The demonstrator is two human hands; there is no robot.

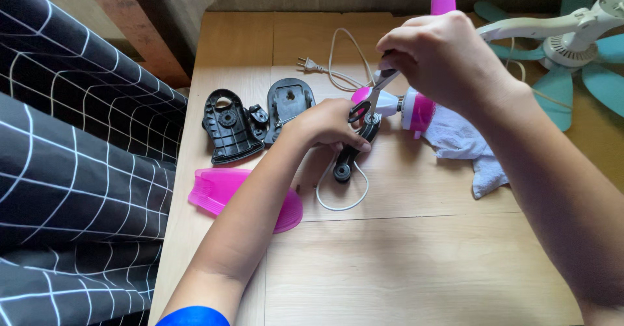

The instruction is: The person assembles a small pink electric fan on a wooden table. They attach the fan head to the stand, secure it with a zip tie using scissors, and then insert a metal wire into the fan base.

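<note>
My left hand (pixel 328 126) grips the black bracket (pixel 354 150) beside the pink motor (pixel 416 110) while my right hand (pixel 439 56), closed around the pliers (pixel 372 98), could slip and pinch the white cord (pixel 338 204).

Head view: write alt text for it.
Two hands work on a pink fan motor over a wooden table: the right hand holds pliers, the left hand steadies a black arm. Black base parts lie left.
</note>
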